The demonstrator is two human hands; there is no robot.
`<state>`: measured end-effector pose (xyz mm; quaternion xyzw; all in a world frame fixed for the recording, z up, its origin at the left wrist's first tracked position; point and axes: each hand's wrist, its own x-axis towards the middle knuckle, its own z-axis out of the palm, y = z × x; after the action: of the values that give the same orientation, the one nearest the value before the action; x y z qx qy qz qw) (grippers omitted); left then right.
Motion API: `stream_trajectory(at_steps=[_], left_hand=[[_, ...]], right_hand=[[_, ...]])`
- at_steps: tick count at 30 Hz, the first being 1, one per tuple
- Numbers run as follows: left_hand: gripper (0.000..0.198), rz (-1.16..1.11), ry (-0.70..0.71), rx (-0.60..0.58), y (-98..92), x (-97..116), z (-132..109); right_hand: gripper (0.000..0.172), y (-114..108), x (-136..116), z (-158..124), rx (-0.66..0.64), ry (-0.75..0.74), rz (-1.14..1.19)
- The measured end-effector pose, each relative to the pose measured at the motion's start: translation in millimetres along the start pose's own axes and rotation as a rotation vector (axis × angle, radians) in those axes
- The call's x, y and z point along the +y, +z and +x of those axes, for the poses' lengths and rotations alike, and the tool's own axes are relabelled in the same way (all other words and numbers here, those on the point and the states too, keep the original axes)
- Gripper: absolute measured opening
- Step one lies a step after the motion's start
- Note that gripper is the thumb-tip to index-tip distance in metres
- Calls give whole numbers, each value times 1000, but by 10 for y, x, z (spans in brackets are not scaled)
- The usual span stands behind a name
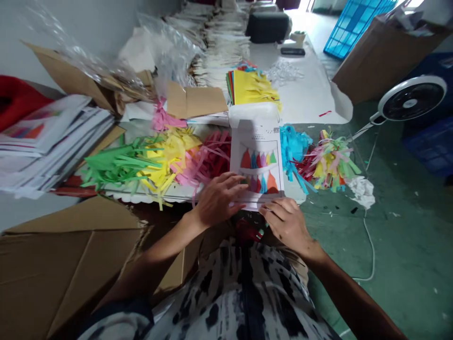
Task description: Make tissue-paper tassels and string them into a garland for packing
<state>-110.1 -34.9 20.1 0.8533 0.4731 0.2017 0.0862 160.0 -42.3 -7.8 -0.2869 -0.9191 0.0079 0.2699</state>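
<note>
A white printed packet (256,137), showing colourful tassel garlands and with a pale flap at its top, lies in front of me at the table's near edge. My left hand (221,200) rests over its lower left side, fingers stretched out and apart. At the lower right corner, my right hand (286,222) has its fingers bent over the packet's edge; the thumb is hidden. Left of the packet are green tissue tassels (113,163), yellow ones (170,153) and pink ones (193,165). Blue tassels (293,144) and a multicoloured bunch (331,163) lie on the right.
Yellow fringed paper (253,87) sits behind the packet, beside a brown cardboard piece (198,101). Stacks of printed packets (53,137) stand at left, above an open carton (71,264). A white fan (410,101) and crumpled tissue (363,191) are at right.
</note>
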Motion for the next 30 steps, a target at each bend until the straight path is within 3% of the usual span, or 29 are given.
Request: stream_trajectory(at_steps=[3,6,10,16,22,25,30], left_hand=[[44,-10,-69,1,52,115,-43],[58,2,-186,10,102,213,-113],[87,12,-186,-76,92,330,-158],[52,180,-64,-160,131,410,-168],[55,296,44,-249,88,454,-98],[52,306,82,-267,98,455,-94],[49,218,65,-156,205,427,-171]], right_hand=[[19,-45,-71,-90,-43,89,164],[18,-61,-123,-145,-27,87,292],[19,-103,-198,-183,53,3,123],[22,-23,-249,-392,163,32,-52],[29,187,-253,-575,168,56,-11],[27,203,-385,-593,131,158,27],[45,92,-682,-605,99,415,122]])
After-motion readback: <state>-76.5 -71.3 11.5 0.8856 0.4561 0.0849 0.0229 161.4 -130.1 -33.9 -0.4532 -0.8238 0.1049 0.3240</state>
